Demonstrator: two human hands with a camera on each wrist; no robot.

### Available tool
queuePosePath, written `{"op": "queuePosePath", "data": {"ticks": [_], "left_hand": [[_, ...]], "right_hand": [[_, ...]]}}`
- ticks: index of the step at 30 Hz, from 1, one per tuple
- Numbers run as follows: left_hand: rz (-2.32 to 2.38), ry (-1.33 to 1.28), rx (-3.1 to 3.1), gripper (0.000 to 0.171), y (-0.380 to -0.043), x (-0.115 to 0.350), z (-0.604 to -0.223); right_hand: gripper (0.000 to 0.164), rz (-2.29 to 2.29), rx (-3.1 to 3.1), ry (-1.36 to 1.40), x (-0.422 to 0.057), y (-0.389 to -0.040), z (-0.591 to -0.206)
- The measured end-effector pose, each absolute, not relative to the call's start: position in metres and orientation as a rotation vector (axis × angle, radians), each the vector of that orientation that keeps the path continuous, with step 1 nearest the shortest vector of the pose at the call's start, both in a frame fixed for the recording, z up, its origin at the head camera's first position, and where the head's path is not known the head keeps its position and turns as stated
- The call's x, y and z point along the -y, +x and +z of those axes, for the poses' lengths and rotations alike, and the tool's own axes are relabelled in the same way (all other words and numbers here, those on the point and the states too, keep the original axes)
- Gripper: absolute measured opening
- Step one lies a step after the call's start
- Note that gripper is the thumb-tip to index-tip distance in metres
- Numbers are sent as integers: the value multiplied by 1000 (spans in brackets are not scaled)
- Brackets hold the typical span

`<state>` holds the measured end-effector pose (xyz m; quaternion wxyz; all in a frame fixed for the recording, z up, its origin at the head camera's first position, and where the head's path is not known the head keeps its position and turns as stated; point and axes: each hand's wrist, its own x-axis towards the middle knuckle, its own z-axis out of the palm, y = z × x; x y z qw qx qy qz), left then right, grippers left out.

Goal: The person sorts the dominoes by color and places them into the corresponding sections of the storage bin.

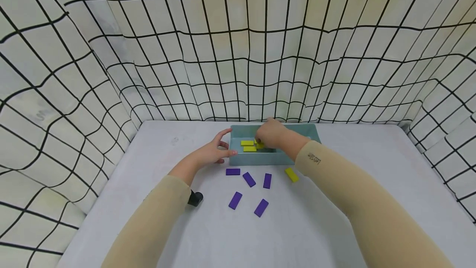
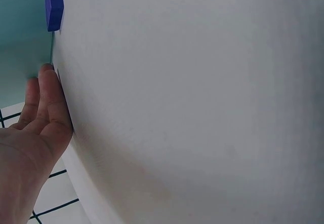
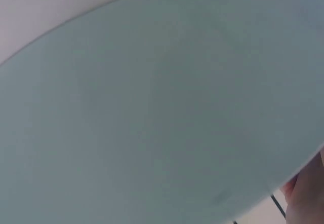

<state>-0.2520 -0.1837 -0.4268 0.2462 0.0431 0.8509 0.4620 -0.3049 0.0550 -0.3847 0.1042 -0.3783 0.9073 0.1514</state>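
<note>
A pale teal box (image 1: 267,159) stands near the back of the white table. My left hand (image 1: 210,152) steadies its left end, thumb at the front corner and fingers spread along the side; in the left wrist view the left hand's fingers (image 2: 50,95) lie fairly straight against the wall. Over the front rim reaches my right hand (image 1: 273,133), its curled fingers down inside the box at a yellow block (image 1: 260,146). Beside it two more yellow blocks (image 1: 249,149) lie on the box floor. In the right wrist view the box wall (image 3: 162,102) hides most of that hand.
In front of the box lie several purple blocks (image 1: 249,179) and a single yellow block (image 1: 291,174). A small black object (image 1: 195,198) shows by the left wrist. Black netting (image 1: 256,59) over white walls closes off the back and sides of the table (image 1: 297,235).
</note>
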Motion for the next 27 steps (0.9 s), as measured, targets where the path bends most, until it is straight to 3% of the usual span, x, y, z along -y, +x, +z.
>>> {"op": "queuePosePath", "data": {"ticks": [27], "left_hand": [[1250,105,-2332,90,-251,181,-424]], "right_hand": [[33,-165,-2750,-1020,-94,-283,-353]]}}
